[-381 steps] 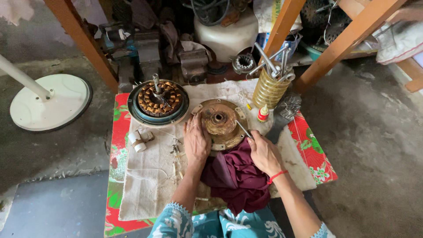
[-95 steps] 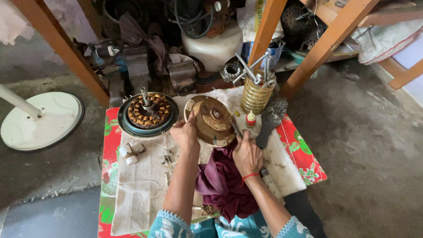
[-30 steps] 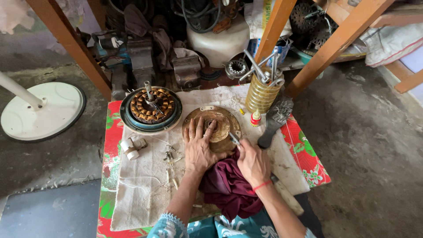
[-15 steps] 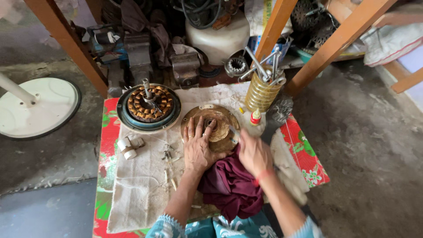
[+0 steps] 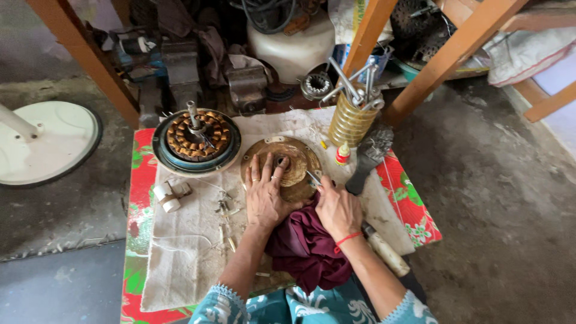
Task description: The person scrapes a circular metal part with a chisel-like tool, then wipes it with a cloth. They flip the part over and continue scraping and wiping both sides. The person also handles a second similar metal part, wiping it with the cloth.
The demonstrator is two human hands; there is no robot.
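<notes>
A round, rusty-brown motor cover [image 5: 300, 153] lies flat on the cloth-covered low table [image 5: 414, 207]. My left hand [image 5: 264, 191] presses on it with fingers spread. My right hand [image 5: 336, 207] grips a thin metal tool [image 5: 312, 177] whose tip touches the cover's right edge. A maroon cloth [image 5: 306, 246] is bunched under and between my wrists. A motor stator [image 5: 195, 137] with copper windings and a shaft sits to the left of the cover.
A yellow holder of metal tools [image 5: 351, 117], a small red-capped bottle [image 5: 342, 154] and a wire brush [image 5: 367, 155] stand right of the cover. A wooden-handled tool [image 5: 384, 249] lies by my right forearm. A white capacitor [image 5: 165, 195] lies left. A white fan base [image 5: 45, 141] rests on the floor.
The cover stood tilted on edge 3 s ago and now lies flat under my left palm. My right hand blurred in motion half a second ago and is back with the tool at the cover's edge.
</notes>
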